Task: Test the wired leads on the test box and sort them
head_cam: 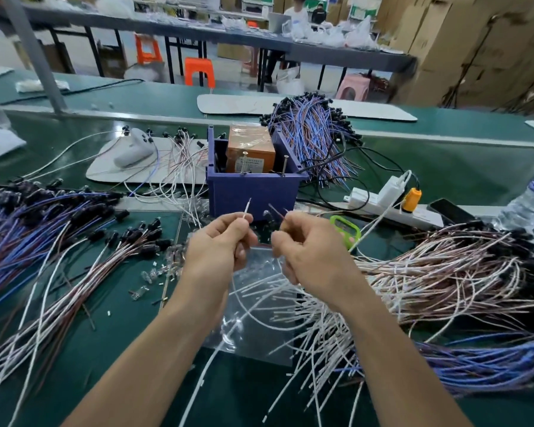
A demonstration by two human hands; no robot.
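Closest of all, loose white wires (305, 349) lay scattered on the green counter (121, 349). Some of them lay across a clear plastic bag (256, 328) that was flat under the arms. A blue bundle (490, 368) of leads lay at the near right. Above the bag were the two hands, close together but not touching. The left hand (219, 245) had its grip pinched tight on a thin white wire (247, 208), and the tip stuck up past the thumb. The right hand (309, 254) had its grip pinched on a thin reddish wire (275, 210), with its tip up too. Both tips pointed at the front wall of the blue test box (253, 192), just ahead of the hands. I could not tell if they touched it. To the right of the hands lay a big pink and white heap (444, 272) of leads with black ends. To the left lay a white and brown heap (74, 272), and past it a blue heap (28, 229). An orange block (250, 152) sat inside the box. A white power strip (383, 204) lay just right of the box. Behind the box a back pile (315, 140) of blue and brown leads was stacked up. Far off stood orange stools (198, 70).
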